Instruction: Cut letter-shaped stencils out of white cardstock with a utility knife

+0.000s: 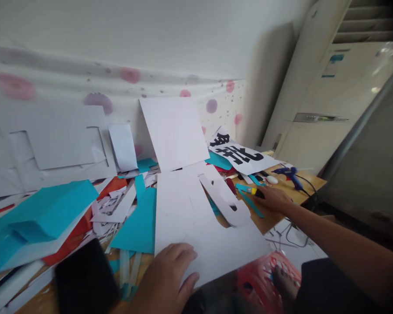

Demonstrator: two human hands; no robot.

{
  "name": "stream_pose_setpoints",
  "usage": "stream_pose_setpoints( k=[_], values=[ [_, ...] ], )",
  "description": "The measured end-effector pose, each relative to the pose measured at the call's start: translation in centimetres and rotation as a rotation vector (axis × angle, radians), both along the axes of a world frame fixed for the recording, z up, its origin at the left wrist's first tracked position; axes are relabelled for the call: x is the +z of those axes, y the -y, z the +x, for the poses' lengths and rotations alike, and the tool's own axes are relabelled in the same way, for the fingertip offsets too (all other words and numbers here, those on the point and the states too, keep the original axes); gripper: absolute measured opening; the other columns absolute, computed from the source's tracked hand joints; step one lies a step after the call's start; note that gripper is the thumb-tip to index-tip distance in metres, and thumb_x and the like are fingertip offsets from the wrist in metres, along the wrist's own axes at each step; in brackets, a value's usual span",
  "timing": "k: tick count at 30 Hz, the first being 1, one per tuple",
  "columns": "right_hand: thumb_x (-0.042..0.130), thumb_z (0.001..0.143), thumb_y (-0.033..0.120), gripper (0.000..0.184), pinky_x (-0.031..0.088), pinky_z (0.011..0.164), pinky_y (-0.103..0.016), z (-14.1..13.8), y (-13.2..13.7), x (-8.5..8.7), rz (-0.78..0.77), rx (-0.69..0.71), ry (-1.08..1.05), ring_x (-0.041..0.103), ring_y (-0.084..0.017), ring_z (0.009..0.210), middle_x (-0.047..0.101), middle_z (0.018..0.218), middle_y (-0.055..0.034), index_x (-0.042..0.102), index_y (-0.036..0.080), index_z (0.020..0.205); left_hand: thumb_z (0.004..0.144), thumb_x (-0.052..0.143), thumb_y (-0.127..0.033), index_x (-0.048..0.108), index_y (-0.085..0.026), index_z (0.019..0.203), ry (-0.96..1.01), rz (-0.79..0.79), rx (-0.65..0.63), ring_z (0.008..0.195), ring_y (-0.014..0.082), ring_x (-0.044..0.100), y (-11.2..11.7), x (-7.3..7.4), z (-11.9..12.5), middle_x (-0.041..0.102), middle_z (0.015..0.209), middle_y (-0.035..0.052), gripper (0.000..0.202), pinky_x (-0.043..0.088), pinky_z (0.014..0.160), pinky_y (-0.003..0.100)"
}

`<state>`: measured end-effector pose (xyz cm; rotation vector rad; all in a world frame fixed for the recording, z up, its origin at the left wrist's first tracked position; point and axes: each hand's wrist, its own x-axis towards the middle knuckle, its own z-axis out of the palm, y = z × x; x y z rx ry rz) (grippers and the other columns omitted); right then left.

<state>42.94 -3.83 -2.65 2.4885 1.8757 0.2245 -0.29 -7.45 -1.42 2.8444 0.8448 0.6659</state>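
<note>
Turquoise card (139, 229) flanks white board (216, 257) beneath spread left hand (170, 272); right grip (275, 199) clasps yellow-black tool (257, 192).

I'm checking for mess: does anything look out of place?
Yes: white paper scraps lie in a loose, overlapping jumble, left of the white sheet under the left hand, so that patch looks untidy.

Head-worn view, close above the table (268, 221), forward and down

The front sheet (180, 209) lies left of the glue gun (291, 175).
</note>
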Motion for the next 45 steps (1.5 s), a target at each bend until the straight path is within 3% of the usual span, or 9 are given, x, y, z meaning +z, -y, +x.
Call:
stream_pose_setpoints(
  k=[4,9,14,17,22,28,38,41,45],
  values=[
    [0.047,0.091,0.049,0.048,0.045,0.086,-0.041,1.0,-1.3,0.1,0.01,0.153,-0.046,0.062,-0.033,0.105,0.065,0.116,-0.0164,0.057,0.019,0.127,0.082,0.059,-0.021,0.067,-0.021,0.103,-0.121,-0.089,0.152,0.096,0.0258,0.066,-1.0,2.3,1.4,0.071,0.107,0.0082,0.023,0.056,0.08,0.04],
    [0.054,0.088,0.041,0.047,0.044,0.095,-0.041,0.5,-3.0,1.7,0.175,0.233,-0.107,0.056,-0.032,0.114,0.059,0.124,-0.0165,0.057,0.015,0.127,0.083,0.059,-0.02,0.068,-0.02,0.106,-0.248,-0.192,0.152,0.098,0.0262,0.064,-2.2,4.1,4.2,0.07,0.109,0.0075,0.025,0.054,0.085,0.043],
    [0.057,0.086,0.041,0.035,0.048,0.094,-0.039,-3.7,-1.2,2.3,0.094,0.58,-0.301,0.06,-0.026,0.109,0.063,0.119,-0.0102,0.064,0.023,0.116,0.081,0.059,-0.016,0.069,-0.017,0.107,-0.255,-0.176,0.238,0.117,0.0293,0.056,-3.7,2.9,5.6,0.063,0.128,0.0106,0.028,0.048,0.099,0.046],
    [0.077,0.067,0.043,0.067,0.047,0.098,-0.05,-6.1,0.4,2.1,-0.088,0.773,-0.308,0.052,-0.034,0.122,0.053,0.137,-0.0094,0.056,0.032,0.129,0.081,0.059,-0.017,0.068,-0.018,0.111,-0.279,-0.171,0.308,0.129,0.0327,0.046,-4.4,1.4,4.8,0.055,0.139,0.0119,0.032,0.041,0.106,0.052],
    [0.077,0.069,0.034,0.058,0.051,0.094,-0.049,-7.3,0.9,2.5,-0.169,0.795,-0.317,0.059,-0.033,0.112,0.061,0.126,-0.0133,0.062,0.026,0.124,0.081,0.06,-0.025,0.065,-0.023,0.121,-0.272,-0.183,0.37,0.137,0.0343,0.038,-5.0,-0.2,2.9,0.048,0.146,0.0104,0.04,0.037,0.107,0.058],
    [0.073,0.075,0.042,0.058,0.051,0.095,-0.044,-4.5,0.7,2.3,-0.043,0.823,-0.391,0.058,-0.031,0.117,0.056,0.132,-0.011,0.056,0.033,0.13,0.08,0.061,-0.029,0.062,-0.029,0.126,-0.298,-0.232,0.416,0.135,0.0399,0.038,-5.5,-0.8,2.7,0.045,0.148,0.0106,0.047,0.041,0.097,0.068],
    [0.068,0.079,0.036,0.046,0.047,0.099,-0.051,-0.7,-4.3,0.1,0.207,0.62,-0.209,0.053,-0.034,0.121,0.056,0.133,-0.0121,0.061,0.026,0.123,0.076,0.063,-0.027,0.066,-0.026,0.121,-0.253,-0.2,0.414,0.131,0.0362,0.047,-5.4,-0.2,2.6,0.051,0.143,0.0118,0.045,0.046,0.098,0.057],
    [0.068,0.079,0.033,0.047,0.041,0.104,-0.055,-1.9,-5.3,0.8,0.239,0.602,-0.167,0.043,-0.036,0.131,0.049,0.141,-0.0133,0.061,0.023,0.123,0.078,0.06,-0.026,0.066,-0.027,0.121,-0.277,-0.239,0.436,0.131,0.0365,0.046,-5.1,0.5,3.0,0.048,0.146,0.011,0.044,0.046,0.098,0.057],
    [0.061,0.085,0.034,0.041,0.048,0.097,-0.051,-6.9,-4.5,2.3,0.226,0.709,-0.271,0.053,-0.031,0.122,0.054,0.136,-0.0117,0.059,0.025,0.125,0.08,0.058,-0.025,0.065,-0.022,0.121,-0.262,-0.258,0.461,0.126,0.0375,0.05,-4.8,1.0,3.3,0.05,0.144,0.0139,0.042,0.046,0.097,0.058]
  ],
)
